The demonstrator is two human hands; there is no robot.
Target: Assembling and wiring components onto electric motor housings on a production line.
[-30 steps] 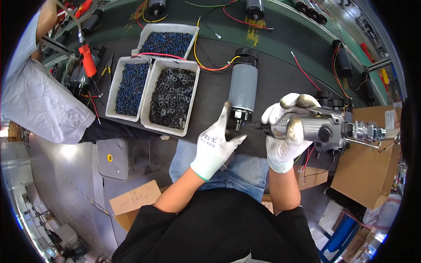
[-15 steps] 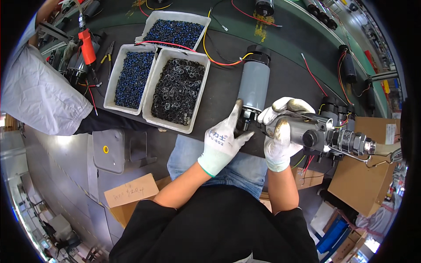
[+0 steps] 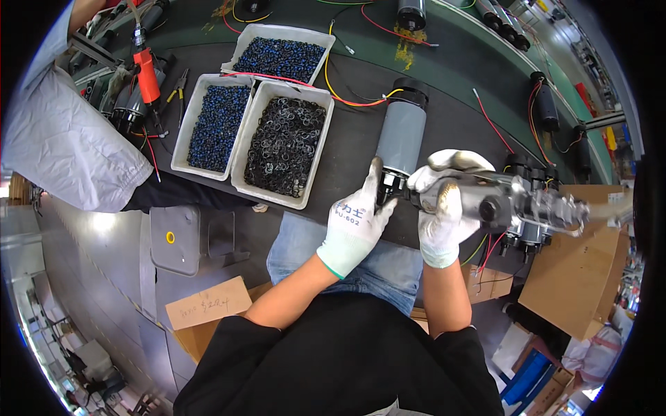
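A grey cylindrical motor [image 3: 402,135] with black ends lies on the dark bench in front of me, wires running from its far end. My left hand [image 3: 355,218], in a white glove, grips its near black end, index finger along one side and thumb by the shaft fitting [image 3: 391,186]. In my gloved right hand [image 3: 444,208] is a silver air-powered tool [image 3: 475,204], fingers wrapped round its body. The tool's nose points left at the shaft fitting; whether they touch is hidden by my fingers. The tool's rear end is smeared by motion.
Left of the motor stand white bins of small blue-black parts [image 3: 218,128] and black rings [image 3: 284,149]. A co-worker's grey sleeve [image 3: 76,139], a red power screwdriver [image 3: 146,76] and pliers [image 3: 180,90] are further left. More motors [image 3: 531,177] and a cardboard box [image 3: 572,263] stand right.
The tool in my right hand has become blurred, its rear end shifted slightly. My left thumb sits a little closer to the shaft fitting. The bench scene has shifted slightly in the view.
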